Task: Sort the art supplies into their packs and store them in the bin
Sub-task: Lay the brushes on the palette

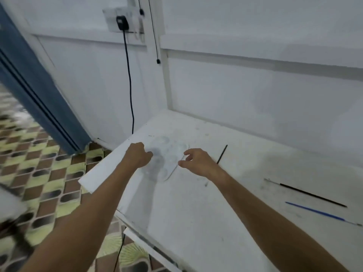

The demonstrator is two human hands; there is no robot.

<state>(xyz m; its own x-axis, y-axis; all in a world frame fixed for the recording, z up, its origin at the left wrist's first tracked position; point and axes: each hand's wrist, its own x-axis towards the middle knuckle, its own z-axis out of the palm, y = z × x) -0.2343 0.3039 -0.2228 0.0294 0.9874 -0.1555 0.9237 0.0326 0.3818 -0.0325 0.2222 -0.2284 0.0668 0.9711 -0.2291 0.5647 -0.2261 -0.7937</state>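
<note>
Clear plastic paint palette between 2 hands: left hand grips its edge, right hand half-open, empty; lift level, supporting both sides.

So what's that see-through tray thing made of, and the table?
The paint palette looks like clear or whitish plastic: glossy, with round moulded wells, and the table shows through it, though blur leaves this unsure. The table looks like white-painted board, matt and smudged with grey marks.
</note>
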